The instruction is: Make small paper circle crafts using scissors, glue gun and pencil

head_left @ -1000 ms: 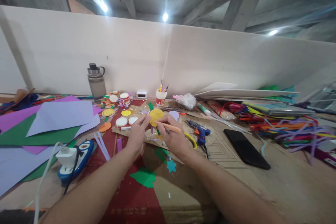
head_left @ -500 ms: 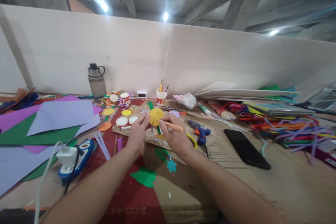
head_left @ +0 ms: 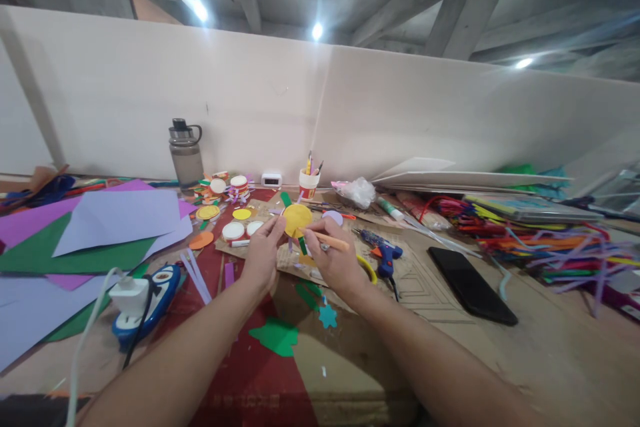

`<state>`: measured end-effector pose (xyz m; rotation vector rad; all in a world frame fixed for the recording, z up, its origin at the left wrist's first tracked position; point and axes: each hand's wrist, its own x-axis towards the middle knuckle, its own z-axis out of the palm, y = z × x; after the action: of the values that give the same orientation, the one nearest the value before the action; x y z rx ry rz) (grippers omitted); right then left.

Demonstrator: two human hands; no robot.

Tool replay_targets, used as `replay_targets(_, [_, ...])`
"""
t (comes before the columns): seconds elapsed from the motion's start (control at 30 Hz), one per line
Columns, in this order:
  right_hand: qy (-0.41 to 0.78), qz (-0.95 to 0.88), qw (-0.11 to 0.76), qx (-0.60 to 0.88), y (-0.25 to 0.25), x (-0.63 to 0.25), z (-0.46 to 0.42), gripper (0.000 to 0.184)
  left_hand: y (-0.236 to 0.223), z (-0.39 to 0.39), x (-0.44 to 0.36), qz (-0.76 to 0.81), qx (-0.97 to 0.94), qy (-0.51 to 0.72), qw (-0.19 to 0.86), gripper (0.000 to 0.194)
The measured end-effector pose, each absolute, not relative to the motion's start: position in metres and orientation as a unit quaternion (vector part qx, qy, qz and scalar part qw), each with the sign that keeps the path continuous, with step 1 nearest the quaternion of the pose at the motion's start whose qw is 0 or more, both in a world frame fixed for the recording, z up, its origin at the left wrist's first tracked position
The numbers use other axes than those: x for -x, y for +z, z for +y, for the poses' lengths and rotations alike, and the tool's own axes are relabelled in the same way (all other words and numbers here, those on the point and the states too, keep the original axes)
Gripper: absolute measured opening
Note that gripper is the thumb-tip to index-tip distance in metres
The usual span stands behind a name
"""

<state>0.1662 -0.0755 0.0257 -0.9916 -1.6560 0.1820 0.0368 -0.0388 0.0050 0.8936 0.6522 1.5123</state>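
My left hand [head_left: 262,252] pinches the left edge of a round yellow disc [head_left: 297,220], held up above the cardboard. Green strips stick out above and below the disc; whether they are joined to it I cannot tell. In my right hand [head_left: 336,265] is an orange pencil [head_left: 329,239], its tip at the disc's lower right edge. White round lids [head_left: 233,231] lie left of the hands, with a yellow circle [head_left: 242,214] behind them. A lilac circle [head_left: 333,217] shows just beyond my right hand. A teal flower-shaped cutout [head_left: 327,316] lies below it.
A blue glue gun [head_left: 385,255] and a black phone [head_left: 471,285] lie to the right, before piled colourful strips [head_left: 575,247]. Paper sheets [head_left: 117,221] and a power strip [head_left: 150,303] occupy the left. A bottle [head_left: 186,157] and a pen cup [head_left: 309,185] stand at the back.
The camera view has shifted very slightly. Both hands keep their hold on the disc and pencil, with the pencil tip still at the disc's edge.
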Motion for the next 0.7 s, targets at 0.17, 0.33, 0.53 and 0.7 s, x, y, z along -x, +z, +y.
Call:
replay_targets(0.17, [0.075,-0.703,0.566,0.424,0.0246,-0.166,-0.0743,0.018,0.0048,-0.0391,-0.0368,0.286,-0.39,0.648,0.588,0.037])
replay_targets(0.33, [0.082,-0.704,0.566,0.422,0.0241,-0.1661,-0.0737,0.016,0.0036,-0.0395,-0.0365,0.282,-0.408,0.641,0.585,0.033])
replay_targets(0.53, [0.101,-0.702,0.571,0.413,0.0216,-0.164,-0.0731,0.016,0.0029,-0.0398,-0.0368,0.281,-0.421,0.64,0.578,0.03])
replay_targets(0.7, [0.102,-0.721,0.558,0.397,0.0194,-0.1631,-0.0727,0.015,0.0024,-0.0397,-0.0363,0.285,-0.425,0.633,0.581,0.03])
